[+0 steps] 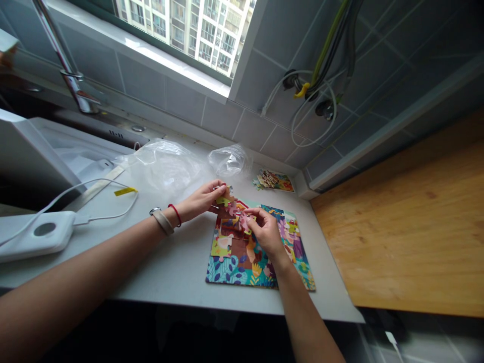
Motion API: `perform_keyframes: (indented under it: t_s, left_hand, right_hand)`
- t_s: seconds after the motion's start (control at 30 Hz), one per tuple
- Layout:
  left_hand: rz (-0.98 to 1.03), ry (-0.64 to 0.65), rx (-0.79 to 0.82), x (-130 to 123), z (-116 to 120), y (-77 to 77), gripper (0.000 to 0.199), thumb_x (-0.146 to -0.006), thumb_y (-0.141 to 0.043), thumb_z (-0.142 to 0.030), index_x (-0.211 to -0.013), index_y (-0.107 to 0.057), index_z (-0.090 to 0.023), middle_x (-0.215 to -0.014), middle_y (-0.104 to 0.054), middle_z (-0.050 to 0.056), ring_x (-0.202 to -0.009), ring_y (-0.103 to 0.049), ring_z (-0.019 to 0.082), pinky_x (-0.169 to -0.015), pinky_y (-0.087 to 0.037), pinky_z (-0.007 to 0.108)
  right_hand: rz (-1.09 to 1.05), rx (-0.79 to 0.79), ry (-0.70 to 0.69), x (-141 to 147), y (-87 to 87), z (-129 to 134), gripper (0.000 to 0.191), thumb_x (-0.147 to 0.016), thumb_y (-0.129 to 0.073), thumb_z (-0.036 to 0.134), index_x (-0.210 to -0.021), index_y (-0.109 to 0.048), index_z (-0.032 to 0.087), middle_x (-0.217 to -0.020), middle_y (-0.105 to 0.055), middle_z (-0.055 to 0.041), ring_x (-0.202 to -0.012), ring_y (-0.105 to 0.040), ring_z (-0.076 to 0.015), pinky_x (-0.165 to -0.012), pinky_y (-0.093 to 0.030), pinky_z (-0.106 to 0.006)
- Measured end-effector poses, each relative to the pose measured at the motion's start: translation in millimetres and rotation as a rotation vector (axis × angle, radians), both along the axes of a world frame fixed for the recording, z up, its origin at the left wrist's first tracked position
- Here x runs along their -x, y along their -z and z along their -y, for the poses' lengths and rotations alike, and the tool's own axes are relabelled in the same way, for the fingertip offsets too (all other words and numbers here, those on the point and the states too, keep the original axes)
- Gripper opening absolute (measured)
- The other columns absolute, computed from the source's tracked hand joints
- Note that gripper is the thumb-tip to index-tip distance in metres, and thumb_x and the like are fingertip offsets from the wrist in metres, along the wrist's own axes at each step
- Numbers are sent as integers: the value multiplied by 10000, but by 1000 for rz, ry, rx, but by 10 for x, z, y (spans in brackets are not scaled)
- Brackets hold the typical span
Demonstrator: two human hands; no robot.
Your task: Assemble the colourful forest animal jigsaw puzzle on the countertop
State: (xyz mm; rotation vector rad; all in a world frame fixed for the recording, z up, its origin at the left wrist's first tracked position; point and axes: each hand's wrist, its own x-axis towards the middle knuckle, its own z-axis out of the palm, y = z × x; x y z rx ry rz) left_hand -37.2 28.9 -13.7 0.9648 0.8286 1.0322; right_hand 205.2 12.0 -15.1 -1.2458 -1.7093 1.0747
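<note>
A colourful jigsaw board (227, 271) lies on the white counter, with fitted pieces and some brown bare areas. Over its upper left corner my left hand (212, 195) is closed on joined puzzle pieces (224, 200), yellow-green and pink. My right hand (264, 228) pinches a pink puzzle piece (246, 222) above the upper middle of the board, close beside the pieces in my left hand. Whether the two sets of pieces touch, I cannot tell. My right hand and forearm cover part of the board's right half.
Behind the board are a pile of loose pieces (270, 179) and crumpled clear plastic bags (166, 164). A white device (38, 233) with a cable lies left, near the sink and faucet (77, 93). A wooden panel (408, 217) stands right.
</note>
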Motion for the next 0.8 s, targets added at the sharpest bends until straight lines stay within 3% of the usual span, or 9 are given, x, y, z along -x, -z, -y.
perform_keyframes:
  t_s: [0.1,0.2,0.27,0.4,0.5,0.6,0.7,0.8]
  left_hand:
    - [12,3,0,4,-3,18,508,-875,-758,-640,-986,-511,-210,-1026,-764,108,-820,-767,245,-703,-638,390]
    - [37,16,21,-6,10,19,482,-894,-746,-620,-993,-505,-214,-1030,-752,91,-846,-764,248,-735,-643,418]
    - [57,24,42,-26,34,8,457,-907,-742,-597,-982,-507,-212,-1017,-742,78,-830,-753,226,-739,-639,397]
    - [131,59,98,-76,95,-24,399,-922,-760,-527,-970,-523,-209,-1038,-742,79,-823,-750,198,-730,-619,327]
    - [228,76,153,-111,120,-25,332,-948,-751,-460,-969,-535,-207,-1119,-747,103,-930,-766,231,-830,-627,381]
    - [271,24,173,-142,112,9,240,-993,-707,-380,-948,-570,-188,-1084,-751,99,-965,-757,212,-883,-616,355]
    - [297,-19,186,-151,88,35,193,-1019,-671,-333,-932,-583,-184,-1039,-754,87,-953,-748,190,-877,-605,318]
    - [294,-31,190,-120,66,16,189,-1023,-662,-323,-925,-591,-178,-1044,-762,97,-950,-746,192,-870,-595,321]
  right_hand:
    - [34,-20,6,20,-17,11,263,-828,-706,391,-978,-770,185,-969,-745,-80,-815,-659,-207,-715,-533,-315]
    - [65,-115,66,48,-50,39,321,-839,-733,434,-1060,-779,205,-1173,-711,-106,-1019,-677,-249,-760,-552,-316]
    - [60,-149,56,75,-70,71,351,-857,-755,436,-1139,-769,227,-1195,-717,-93,-1080,-675,-253,-833,-561,-331]
    - [-68,-39,-38,145,-78,138,399,-908,-746,422,-1267,-722,251,-1042,-775,-54,-867,-706,-206,-810,-587,-345]
    - [-95,13,-86,172,-77,159,357,-906,-749,415,-1223,-747,251,-979,-781,-43,-786,-696,-197,-762,-596,-341]
    - [8,-58,-54,156,-93,160,283,-927,-728,429,-1127,-771,233,-954,-764,-50,-792,-684,-198,-780,-584,-347]
    - [165,-203,-90,138,-117,171,331,-879,-798,438,-1138,-759,235,-1105,-747,-78,-986,-686,-243,-946,-552,-409]
    - [325,-293,-253,149,-119,196,626,-743,-928,425,-1303,-706,254,-1241,-718,-96,-1194,-625,-300,-1081,-485,-475]
